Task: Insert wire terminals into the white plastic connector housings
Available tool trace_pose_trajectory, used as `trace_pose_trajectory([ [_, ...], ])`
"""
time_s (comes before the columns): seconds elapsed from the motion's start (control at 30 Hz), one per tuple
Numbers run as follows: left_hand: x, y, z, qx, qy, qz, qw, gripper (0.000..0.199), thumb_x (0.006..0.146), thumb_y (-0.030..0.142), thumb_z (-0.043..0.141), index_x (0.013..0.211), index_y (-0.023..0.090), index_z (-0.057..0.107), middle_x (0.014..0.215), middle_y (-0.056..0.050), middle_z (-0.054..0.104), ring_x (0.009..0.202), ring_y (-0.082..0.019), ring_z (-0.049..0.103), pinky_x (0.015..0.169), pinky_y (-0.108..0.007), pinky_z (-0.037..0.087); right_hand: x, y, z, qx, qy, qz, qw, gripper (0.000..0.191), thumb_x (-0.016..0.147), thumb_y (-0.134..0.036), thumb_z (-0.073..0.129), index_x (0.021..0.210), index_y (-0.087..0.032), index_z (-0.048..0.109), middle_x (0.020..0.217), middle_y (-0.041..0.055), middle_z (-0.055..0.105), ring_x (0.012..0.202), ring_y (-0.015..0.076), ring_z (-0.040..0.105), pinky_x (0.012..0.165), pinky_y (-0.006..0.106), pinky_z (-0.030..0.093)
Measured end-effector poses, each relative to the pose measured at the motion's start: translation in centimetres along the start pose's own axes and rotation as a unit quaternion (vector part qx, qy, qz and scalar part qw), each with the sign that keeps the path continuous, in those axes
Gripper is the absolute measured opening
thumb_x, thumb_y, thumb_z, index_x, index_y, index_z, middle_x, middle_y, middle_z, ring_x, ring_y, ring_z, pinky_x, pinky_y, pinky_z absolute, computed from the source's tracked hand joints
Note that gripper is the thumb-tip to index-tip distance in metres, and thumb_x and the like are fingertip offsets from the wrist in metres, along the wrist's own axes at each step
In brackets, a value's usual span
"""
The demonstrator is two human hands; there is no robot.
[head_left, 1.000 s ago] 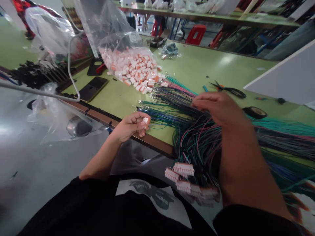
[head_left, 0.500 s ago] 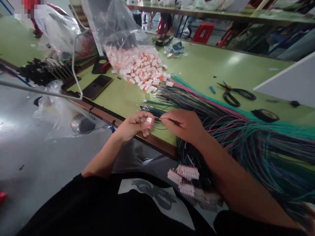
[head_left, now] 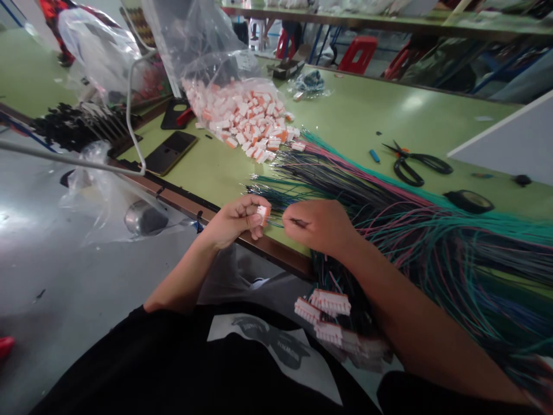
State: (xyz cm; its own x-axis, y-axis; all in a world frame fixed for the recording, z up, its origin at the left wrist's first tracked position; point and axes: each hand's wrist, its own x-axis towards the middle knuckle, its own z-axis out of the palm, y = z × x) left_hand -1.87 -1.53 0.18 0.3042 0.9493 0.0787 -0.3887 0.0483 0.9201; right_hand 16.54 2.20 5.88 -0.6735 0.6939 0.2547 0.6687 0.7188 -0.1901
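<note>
A wiring workshop; a long green-topped worktable (head_left: 358,109) bears heaped white-and-orange plastic connectors (head_left: 250,115), bundled green, pink and black wires (head_left: 358,180) and black-handled metal snips (head_left: 404,153); beyond stand a red plastic stool (head_left: 368,51) and another long table (head_left: 371,21).

The green bench (head_left: 436,128) has a brown edge (head_left: 276,251) on its near side. A phone (head_left: 171,153) lies at left; farther off spreads a heap of white-and-orange connectors (head_left: 254,118). Loose wires (head_left: 389,193) run rightward, with black-handled scissors (head_left: 406,171) and a dark tape roll (head_left: 469,202) beyond them.
</note>
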Motion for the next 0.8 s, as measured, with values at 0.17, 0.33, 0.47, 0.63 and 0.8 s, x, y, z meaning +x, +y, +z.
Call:
trace_pose_trajectory([
  [0.17, 0.02, -0.06, 0.08, -0.001, 0.001, 0.002, 1.0, 0.036, 0.071, 0.033, 0.075, 0.096, 0.016, 0.055, 0.061, 0.005, 0.06, 0.049, -0.007, 0.059, 0.05, -0.018, 0.047, -0.22, -0.22, -0.07, -0.044, -0.005, -0.01, 0.999, 0.021, 0.068, -0.022, 0.044, 0.052, -0.019, 0.056, 0.051, 0.001, 0.053, 0.051, 0.0112, 0.036, 0.05, 0.026, 0.018],
  [0.33, -0.02, 0.01, 0.31, 0.017, 0.019, -0.002, 1.0, 0.033, 0.072, 0.033, 0.075, 0.092, 0.015, 0.054, 0.062, 0.005, 0.06, 0.049, -0.006, 0.059, 0.048, -0.017, 0.045, -0.47, -0.27, 0.03, -0.072, 0.012, -0.05, 0.996, 0.024, 0.072, -0.022, 0.043, 0.053, -0.018, 0.058, 0.051, 0.0014, 0.053, 0.053, 0.0112, 0.037, 0.051, 0.026, 0.015],
  [0.47, -0.01, -0.08, 0.3, 0.024, 0.017, 0.009, 1.0, 0.034, 0.073, 0.035, 0.074, 0.093, 0.015, 0.055, 0.063, 0.005, 0.06, 0.05, -0.006, 0.058, 0.049, -0.018, 0.045, -0.59, -0.2, -0.06, -0.076, 0.027, -0.066, 0.995, 0.024, 0.072, -0.021, 0.043, 0.053, -0.018, 0.057, 0.05, 0.0007, 0.05, 0.053, 0.011, 0.034, 0.051, 0.027, 0.014],
  [0.63, 0.07, -0.38, 0.05, 0.026, 0.012, 0.023, 0.999, 0.036, 0.073, 0.037, 0.073, 0.097, 0.016, 0.055, 0.063, 0.005, 0.059, 0.051, -0.006, 0.058, 0.05, -0.018, 0.045, -0.67, -0.07, -0.12, -0.079, 0.021, -0.091, 0.992, 0.024, 0.071, -0.021, 0.043, 0.051, -0.018, 0.054, 0.049, 0.0, 0.047, 0.053, 0.011, 0.032, 0.051, 0.027, 0.014],
  [0.8, 0.0, -0.21, 0.18, 0.026, 0.014, 0.014, 0.999, 0.034, 0.072, 0.035, 0.074, 0.094, 0.016, 0.055, 0.063, 0.005, 0.06, 0.05, -0.006, 0.059, 0.05, -0.018, 0.046, -0.72, -0.1, 0.07, -0.09, 0.027, -0.085, 0.992, 0.023, 0.071, -0.02, 0.043, 0.052, -0.018, 0.055, 0.049, 0.0, 0.046, 0.054, 0.0115, 0.032, 0.052, 0.027, 0.013],
])
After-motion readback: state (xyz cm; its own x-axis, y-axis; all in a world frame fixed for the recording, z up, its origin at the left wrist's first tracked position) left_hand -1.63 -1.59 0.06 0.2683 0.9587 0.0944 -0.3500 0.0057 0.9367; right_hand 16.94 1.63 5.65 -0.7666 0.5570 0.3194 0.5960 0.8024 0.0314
